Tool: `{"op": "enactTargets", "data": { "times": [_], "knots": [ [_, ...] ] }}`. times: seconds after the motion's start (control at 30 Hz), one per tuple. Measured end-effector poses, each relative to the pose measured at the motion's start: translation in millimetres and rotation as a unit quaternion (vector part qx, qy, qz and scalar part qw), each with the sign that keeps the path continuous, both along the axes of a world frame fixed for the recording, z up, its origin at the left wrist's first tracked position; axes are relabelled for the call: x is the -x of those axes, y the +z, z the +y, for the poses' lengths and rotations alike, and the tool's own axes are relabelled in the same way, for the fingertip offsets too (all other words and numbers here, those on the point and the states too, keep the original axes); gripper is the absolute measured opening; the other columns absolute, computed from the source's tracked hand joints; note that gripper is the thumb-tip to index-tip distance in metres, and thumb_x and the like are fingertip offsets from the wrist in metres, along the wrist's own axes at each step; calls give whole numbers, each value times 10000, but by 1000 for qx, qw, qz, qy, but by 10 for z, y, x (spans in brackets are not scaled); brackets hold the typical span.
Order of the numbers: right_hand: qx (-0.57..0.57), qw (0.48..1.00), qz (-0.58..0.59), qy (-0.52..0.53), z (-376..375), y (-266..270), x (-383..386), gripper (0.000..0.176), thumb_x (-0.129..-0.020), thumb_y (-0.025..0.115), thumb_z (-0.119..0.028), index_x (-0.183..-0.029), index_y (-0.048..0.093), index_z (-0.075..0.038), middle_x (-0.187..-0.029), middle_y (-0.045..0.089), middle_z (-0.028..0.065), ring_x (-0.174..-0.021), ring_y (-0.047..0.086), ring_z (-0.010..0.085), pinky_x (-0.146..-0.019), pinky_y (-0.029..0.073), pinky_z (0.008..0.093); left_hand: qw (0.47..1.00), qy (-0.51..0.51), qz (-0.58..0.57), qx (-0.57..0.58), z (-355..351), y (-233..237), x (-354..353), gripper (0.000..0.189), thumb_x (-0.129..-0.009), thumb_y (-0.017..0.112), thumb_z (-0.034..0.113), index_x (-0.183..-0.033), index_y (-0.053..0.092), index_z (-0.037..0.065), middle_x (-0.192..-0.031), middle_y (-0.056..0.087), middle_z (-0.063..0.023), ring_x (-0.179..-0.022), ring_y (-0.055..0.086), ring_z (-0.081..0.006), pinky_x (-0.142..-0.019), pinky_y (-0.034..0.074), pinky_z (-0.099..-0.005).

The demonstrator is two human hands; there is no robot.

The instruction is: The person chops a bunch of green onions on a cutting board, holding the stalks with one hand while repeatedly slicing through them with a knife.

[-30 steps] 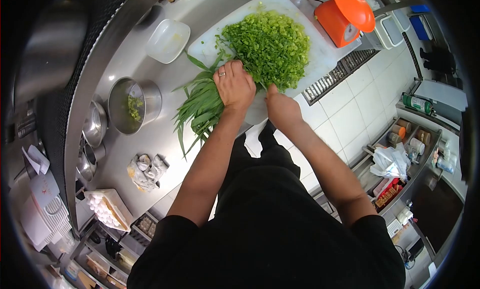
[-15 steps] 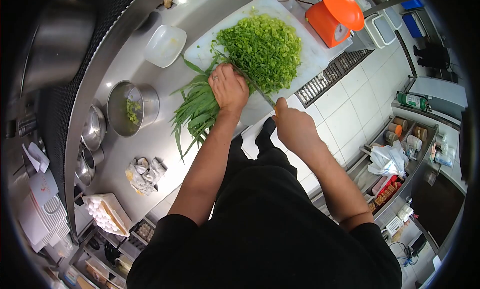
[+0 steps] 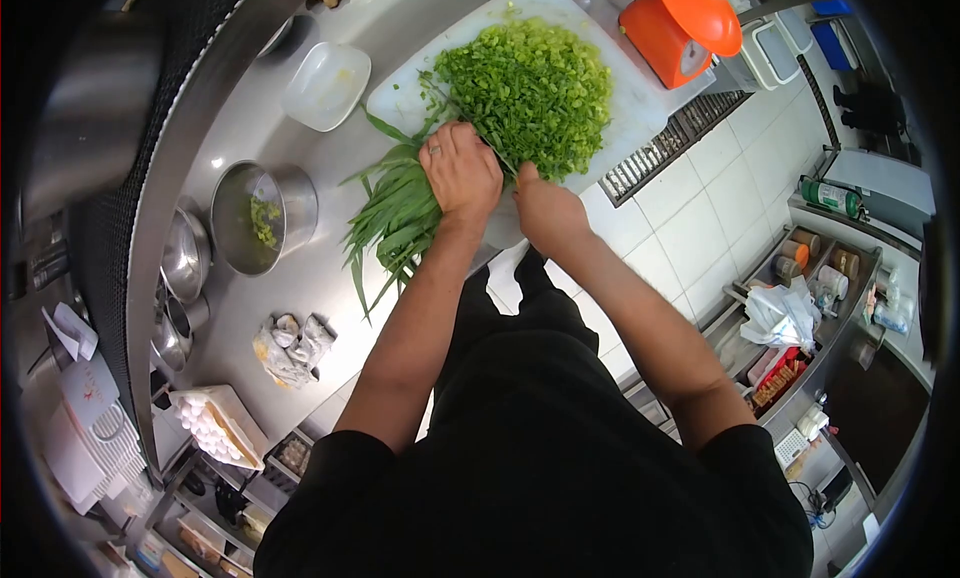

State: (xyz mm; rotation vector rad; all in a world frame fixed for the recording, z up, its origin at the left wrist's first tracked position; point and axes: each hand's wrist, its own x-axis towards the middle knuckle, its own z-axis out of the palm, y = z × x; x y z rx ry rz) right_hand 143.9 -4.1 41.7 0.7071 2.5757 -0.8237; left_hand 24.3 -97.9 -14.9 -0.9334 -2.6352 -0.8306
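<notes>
My left hand (image 3: pixel 462 170) is closed over the bunch of long green stalks (image 3: pixel 395 213), whose leafy ends fan out over the steel counter toward the lower left. A ring shows on one finger. My right hand (image 3: pixel 548 210) is wrapped round the handle of a knife (image 3: pixel 506 165); the blade lies along the fingers of my left hand and is mostly hidden. Beyond both hands, a large heap of chopped greens (image 3: pixel 530 93) covers much of the white cutting board (image 3: pixel 635 113).
Left of the board stand a white dish (image 3: pixel 326 86) and a steel pot (image 3: pixel 298 213) with green bits inside. A crumpled cloth (image 3: pixel 293 348) lies on the counter (image 3: pixel 235 313). An orange scale (image 3: pixel 650 38) is at the board's upper right, egg trays (image 3: pixel 215 426) at the lower left.
My right hand has moved up and left with the knife, closer to my left hand, and less of the blade shows. My left hand has barely moved.
</notes>
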Motion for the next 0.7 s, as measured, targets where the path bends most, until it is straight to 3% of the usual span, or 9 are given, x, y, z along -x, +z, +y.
{"op": "enactTargets", "data": {
  "times": [0.27,0.47,0.7],
  "knots": [
    [39,999,-2,-29,233,127,9,340,-1041,666,-251,-1199,513,7,-978,767,268,-948,756,468,-827,593,564,999,9,34,0,21,-24,-15,188,-915,611,112,-1095,601,59,-1121,636,-160,-1113,603,-381,-1031,403,-533],
    [31,998,9,-50,188,21,9,357,-1036,678,-261,-1219,514,-2,-999,766,277,-959,755,473,-832,593,574,1000,19,15,19,243,42,26,201,-913,624,130,-1101,599,65,-1150,634,-163,-1118,597,-378,-1059,406,-530],
    [0,998,-11,-56,110,84,45,455,-956,786,-256,-1245,523,-23,-1030,781,235,-999,764,433,-865,606,527,997,24,-63,-46,215,165,99,244,-938,640,159,-1157,627,51,-1178,635,-179,-1166,595,-404,-1081,419,-527]
  ]
}}
